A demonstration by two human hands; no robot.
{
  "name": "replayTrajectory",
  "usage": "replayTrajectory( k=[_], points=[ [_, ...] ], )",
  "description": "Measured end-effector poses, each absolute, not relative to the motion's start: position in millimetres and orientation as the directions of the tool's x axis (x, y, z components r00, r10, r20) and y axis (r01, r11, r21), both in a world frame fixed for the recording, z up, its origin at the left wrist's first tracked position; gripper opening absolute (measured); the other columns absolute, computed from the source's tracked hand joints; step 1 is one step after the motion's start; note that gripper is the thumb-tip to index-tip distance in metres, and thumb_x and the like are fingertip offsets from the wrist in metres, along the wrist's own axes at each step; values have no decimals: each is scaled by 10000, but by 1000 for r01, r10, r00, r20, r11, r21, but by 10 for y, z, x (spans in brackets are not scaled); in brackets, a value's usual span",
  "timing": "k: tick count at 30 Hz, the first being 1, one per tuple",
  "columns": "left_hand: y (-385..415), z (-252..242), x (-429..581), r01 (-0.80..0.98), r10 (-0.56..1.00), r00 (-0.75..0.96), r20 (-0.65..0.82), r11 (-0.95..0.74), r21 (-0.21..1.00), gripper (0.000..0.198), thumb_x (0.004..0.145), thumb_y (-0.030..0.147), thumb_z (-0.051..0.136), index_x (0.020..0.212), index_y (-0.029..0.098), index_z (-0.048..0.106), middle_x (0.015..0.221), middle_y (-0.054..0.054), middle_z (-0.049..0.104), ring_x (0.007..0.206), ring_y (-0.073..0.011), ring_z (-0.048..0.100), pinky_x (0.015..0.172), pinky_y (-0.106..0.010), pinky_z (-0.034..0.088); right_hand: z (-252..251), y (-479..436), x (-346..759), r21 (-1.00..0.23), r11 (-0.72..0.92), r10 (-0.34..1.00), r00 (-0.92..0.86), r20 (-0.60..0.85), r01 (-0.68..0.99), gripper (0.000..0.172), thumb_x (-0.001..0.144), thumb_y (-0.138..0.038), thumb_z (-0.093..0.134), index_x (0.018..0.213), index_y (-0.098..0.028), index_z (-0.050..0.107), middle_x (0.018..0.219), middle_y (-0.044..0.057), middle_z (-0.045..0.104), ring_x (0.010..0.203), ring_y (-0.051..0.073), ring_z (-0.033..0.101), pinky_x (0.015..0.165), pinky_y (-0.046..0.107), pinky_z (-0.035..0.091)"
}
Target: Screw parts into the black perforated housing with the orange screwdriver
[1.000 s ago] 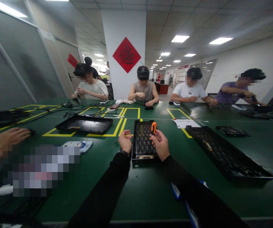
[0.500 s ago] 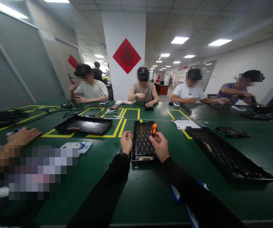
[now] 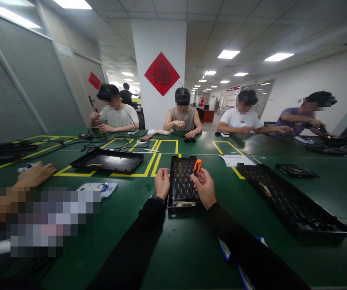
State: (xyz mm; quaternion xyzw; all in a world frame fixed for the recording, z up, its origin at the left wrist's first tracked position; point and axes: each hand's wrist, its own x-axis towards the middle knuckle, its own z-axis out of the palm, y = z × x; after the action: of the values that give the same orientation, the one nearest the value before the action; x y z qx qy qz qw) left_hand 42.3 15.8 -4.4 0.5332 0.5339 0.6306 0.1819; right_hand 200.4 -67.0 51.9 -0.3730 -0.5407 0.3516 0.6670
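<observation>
A black rectangular plastic housing (image 3: pixel 182 208) lies flat on the green table before me, with rows of small slots inside and a pale strip along its near end. In my right hand (image 3: pixel 205 188) is a screwdriver (image 3: pixel 197 166) with an orange and black handle, held nearly upright over the housing's right side; its tip is hard to make out against the black. My left hand (image 3: pixel 162 184) is beside the housing's left edge, fingers curled together. Whatever they may pinch is hidden.
A shallow black tray (image 3: pixel 108 162) lies left of the housing, a longer one (image 3: pixel 300 205) to the right. A co-worker's hand (image 3: pixel 39 175) rests at far left, near a patterned pouch (image 3: pixel 101 188). Several people sit across the table. White paper (image 3: pixel 236 160) lies ahead.
The whole view has shifted slightly downward. The screwdriver's handle has turned a little in my right hand. My left hand stays by the housing's left edge.
</observation>
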Motion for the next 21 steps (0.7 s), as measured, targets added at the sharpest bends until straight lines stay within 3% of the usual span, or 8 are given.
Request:
replayTrajectory(
  k=[6, 12, 21],
  points=[
    [73, 37, 436, 394, 795, -354, 493, -351, 849, 225, 797, 347, 426, 825, 191, 586, 566, 27, 475, 460, -82, 362, 464, -202, 269, 472, -639, 2029, -871, 491, 853, 187, 487, 29, 317, 696, -298, 597, 981, -177, 532, 708, -12, 550, 476, 64, 409, 430, 189, 349],
    [6, 121, 467, 341, 813, -344, 470, -358, 869, 179, 746, 284, 469, 793, 181, 607, 470, 46, 392, 428, -78, 316, 450, -209, 234, 488, -641, 2014, -876, 480, 869, 171, 465, -52, 402, 715, -287, 576, 1091, -184, 478, 831, 26, 586, 579, 94, 508, 470, 204, 405],
    [-4, 97, 464, 365, 794, -342, 502, -380, 850, 102, 680, 211, 468, 653, 174, 559, 457, 57, 367, 427, -62, 312, 446, -190, 232, 489, -649, 2005, -882, 462, 878, 190, 440, -95, 386, 732, -282, 551, 1095, -185, 461, 860, 41, 604, 571, 96, 520, 424, 190, 384]
  ],
)
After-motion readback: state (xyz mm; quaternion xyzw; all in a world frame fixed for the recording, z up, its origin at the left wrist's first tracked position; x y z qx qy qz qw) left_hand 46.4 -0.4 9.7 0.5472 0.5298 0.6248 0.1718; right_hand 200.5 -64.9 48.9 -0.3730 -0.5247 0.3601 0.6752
